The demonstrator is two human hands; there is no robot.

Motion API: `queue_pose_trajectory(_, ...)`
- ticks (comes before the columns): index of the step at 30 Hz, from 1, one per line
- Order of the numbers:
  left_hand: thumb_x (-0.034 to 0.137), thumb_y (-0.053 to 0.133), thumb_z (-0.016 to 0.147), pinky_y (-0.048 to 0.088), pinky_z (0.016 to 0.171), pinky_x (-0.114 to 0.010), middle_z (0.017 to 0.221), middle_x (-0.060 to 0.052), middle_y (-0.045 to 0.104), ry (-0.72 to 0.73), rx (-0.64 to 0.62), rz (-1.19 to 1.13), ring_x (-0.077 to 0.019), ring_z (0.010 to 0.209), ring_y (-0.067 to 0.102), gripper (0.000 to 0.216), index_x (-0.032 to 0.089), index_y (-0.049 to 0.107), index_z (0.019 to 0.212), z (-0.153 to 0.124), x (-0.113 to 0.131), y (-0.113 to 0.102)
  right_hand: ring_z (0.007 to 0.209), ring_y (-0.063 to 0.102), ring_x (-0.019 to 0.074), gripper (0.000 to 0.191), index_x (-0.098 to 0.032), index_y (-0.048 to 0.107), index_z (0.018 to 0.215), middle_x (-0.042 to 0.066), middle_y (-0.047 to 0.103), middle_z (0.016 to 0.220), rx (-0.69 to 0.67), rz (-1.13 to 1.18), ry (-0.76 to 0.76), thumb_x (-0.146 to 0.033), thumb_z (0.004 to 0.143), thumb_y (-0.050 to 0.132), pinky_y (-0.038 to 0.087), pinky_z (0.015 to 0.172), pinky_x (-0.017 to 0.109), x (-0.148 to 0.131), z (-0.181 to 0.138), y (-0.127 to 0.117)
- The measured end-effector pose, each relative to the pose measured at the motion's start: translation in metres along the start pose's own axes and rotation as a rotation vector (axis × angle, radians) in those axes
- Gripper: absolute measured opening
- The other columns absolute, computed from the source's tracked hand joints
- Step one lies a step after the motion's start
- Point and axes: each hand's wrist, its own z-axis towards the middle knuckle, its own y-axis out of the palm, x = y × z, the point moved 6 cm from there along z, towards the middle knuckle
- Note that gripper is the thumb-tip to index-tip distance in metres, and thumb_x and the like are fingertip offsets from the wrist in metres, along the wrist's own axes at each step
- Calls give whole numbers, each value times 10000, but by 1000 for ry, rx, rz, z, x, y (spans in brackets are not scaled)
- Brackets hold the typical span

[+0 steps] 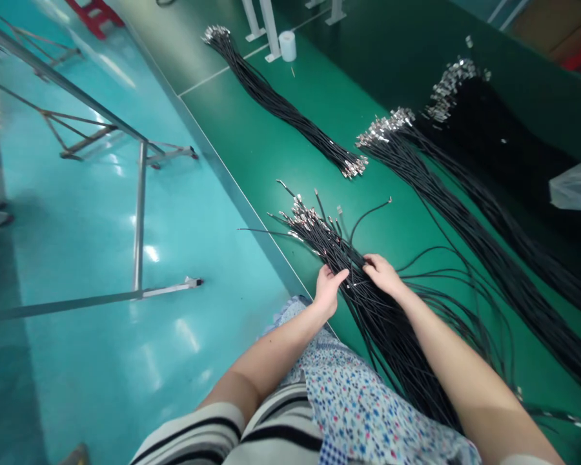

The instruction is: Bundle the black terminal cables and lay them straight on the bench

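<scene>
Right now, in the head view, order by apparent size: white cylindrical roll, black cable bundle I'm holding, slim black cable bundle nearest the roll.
1. Held black cable bundle
2. Slim black cable bundle
3. White cylindrical roll

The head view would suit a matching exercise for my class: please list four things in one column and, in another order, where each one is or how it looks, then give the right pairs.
Things
1. Held cable bundle
2. White roll
3. Apron
4. Metal frame

Places and looks
A. Stands on the blue floor
B. Pale, with small red and blue marks
C. Between the left hand and right hand
D. Beside a white leg on the green surface

Pairs: 1-C, 2-D, 3-B, 4-A
</scene>
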Motion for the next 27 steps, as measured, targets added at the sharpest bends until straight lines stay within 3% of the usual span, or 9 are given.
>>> queue_pose_trajectory(4,269,750,565,453,828,-330,886,-90,650,-85,-50,-71,-170,789,611,380,98,595,867,7,6,1,907,524,188,308,-148,594,998,70,564,930,-223,169,-5,-229,765,410,391,850,312,-32,-18,16)
queue_pose_trajectory(8,309,749,559,483,752,-347,808,-98,653,-231,-139,2,-181,702,614,379,83,617,833,9,10,-3,874,525,178,286,-148,594,942,52,571,932,-337,241,-246,-165,706,434,407,810,290,-65,-32,9)
queue_pose_trajectory(11,295,747,549,476,789,-343,885,-108,655,-89,-97,186,-204,797,617,384,96,634,858,13,16,-11,852,518,194,346,-129,559,1012,79,556,947,-340,106,-349,-169,680,475,417,788,313,-75,-40,8)
queue_pose_trajectory(13,266,737,547,466,818,-333,920,-102,653,60,23,312,-209,858,608,359,110,638,855,16,19,-19,909,499,214,410,-109,517,1085,112,535,1010,-244,-8,-372,-174,681,482,407,814,333,-74,-45,5)
queue_pose_trajectory(16,249,694,576,472,804,-340,922,-99,651,125,137,386,-214,861,607,314,118,634,855,20,13,-25,996,451,233,385,-132,523,1059,123,506,1074,-38,-199,-405,-141,677,478,379,842,353,-66,-56,-6)
queue_pose_trajectory(19,226,684,571,478,797,-338,929,-96,650,110,164,342,-210,850,611,327,123,626,875,22,6,-26,954,467,239,156,-171,587,833,102,543,991,-38,-369,-434,-158,718,481,385,771,343,-50,-68,-13)
queue_pose_trajectory(21,211,690,559,476,805,-333,924,-93,651,88,177,284,-204,848,612,334,124,623,875,21,4,-26,910,501,225,149,-185,595,760,89,574,942,-48,-362,-426,-228,790,456,387,739,323,-41,-70,-25)
queue_pose_trajectory(23,196,692,555,473,810,-331,918,-90,652,63,183,219,-197,838,614,330,128,620,870,19,3,-26,819,545,199,239,-199,602,760,71,609,868,20,-281,-345,-311,844,409,391,708,300,-34,-65,-48)
queue_pose_trajectory(27,161,669,568,468,818,-326,927,-78,651,52,199,94,-180,832,612,331,142,601,892,11,4,-24,582,561,168,366,-192,581,710,41,602,618,278,-61,36,-451,852,365,399,626,280,-19,-35,-94)
